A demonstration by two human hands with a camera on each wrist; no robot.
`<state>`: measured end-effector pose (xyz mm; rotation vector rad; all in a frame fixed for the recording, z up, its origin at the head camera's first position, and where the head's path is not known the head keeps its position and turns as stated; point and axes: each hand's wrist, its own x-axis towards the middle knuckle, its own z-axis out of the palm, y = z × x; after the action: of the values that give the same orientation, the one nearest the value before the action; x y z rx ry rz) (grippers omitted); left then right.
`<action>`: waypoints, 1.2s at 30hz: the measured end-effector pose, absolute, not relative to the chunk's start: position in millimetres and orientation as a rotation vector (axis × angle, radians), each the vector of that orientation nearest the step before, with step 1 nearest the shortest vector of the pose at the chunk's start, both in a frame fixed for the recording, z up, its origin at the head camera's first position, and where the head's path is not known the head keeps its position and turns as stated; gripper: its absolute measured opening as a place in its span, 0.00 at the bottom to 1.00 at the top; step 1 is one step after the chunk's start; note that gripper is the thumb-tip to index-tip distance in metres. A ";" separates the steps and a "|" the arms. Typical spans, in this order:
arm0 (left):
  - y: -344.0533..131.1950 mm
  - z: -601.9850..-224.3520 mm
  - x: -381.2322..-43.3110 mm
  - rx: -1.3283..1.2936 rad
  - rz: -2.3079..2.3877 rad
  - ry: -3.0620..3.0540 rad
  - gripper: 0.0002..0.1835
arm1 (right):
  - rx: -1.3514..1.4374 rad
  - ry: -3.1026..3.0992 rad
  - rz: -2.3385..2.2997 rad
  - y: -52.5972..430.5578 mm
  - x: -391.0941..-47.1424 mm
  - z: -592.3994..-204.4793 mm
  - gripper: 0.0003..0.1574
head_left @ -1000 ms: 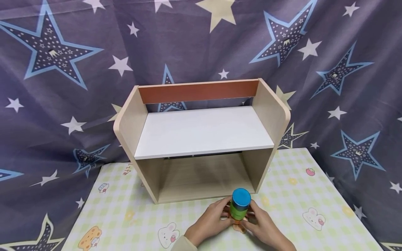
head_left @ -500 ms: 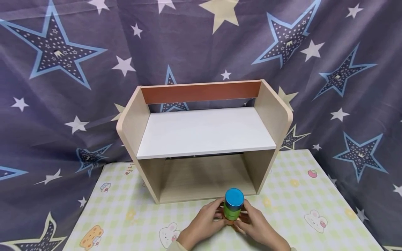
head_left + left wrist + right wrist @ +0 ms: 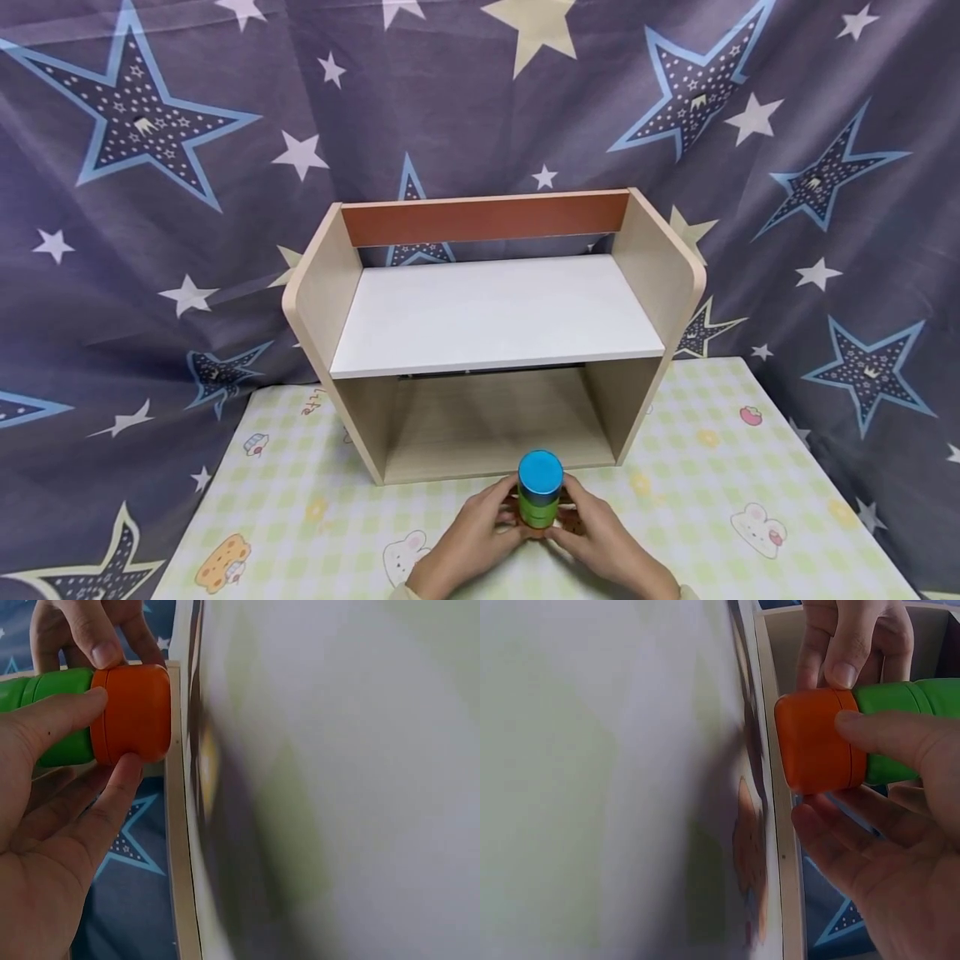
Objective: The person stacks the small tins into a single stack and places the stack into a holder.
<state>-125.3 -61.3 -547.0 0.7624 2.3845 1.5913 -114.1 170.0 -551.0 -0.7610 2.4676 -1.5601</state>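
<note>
A short upright cylinder with a blue top [image 3: 541,472], a green middle [image 3: 66,716] and an orange base [image 3: 817,740] is held between both hands, in front of the shelf unit. My left hand [image 3: 474,533] grips it from the left, with the thumb on the orange and green part in the left wrist view. From the right, my right hand [image 3: 604,542] grips the same cylinder, its thumb at the orange-green seam in the right wrist view. The orange end looks slightly raised off the tablecloth. The fingers' far sides are partly hidden behind the cylinder.
Behind the hands stands a wooden shelf unit [image 3: 498,415] with a white upper shelf [image 3: 495,312] and a reddish-brown back rail [image 3: 486,218]. It rests on a checked tablecloth [image 3: 697,492] with cartoon prints. A dark star-patterned curtain [image 3: 465,92] hangs at the back and sides.
Both hands have moved left with the cylinder, along the front of the shelf unit. The head view has shifted slightly. Their hold on the cylinder stays much the same.
</note>
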 end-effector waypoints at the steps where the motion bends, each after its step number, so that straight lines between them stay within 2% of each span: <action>1: -63.3 -546.9 -124.6 0.758 1.593 2.388 0.37 | -0.766 2.467 -1.563 168.2 -114.3 -550.7 0.45; 15: -84.1 -543.1 -116.6 0.689 1.589 2.396 0.37 | -0.831 2.476 -1.516 148.5 -116.1 -549.5 0.45; 36: -92.1 -533.6 -117.6 0.719 1.649 2.354 0.38 | -0.904 2.514 -1.545 143.7 -118.2 -540.9 0.44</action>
<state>-117.6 -92.1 -533.6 0.7190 2.3543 1.6491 -118.2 143.7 -540.9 -0.9037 2.5138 -1.5447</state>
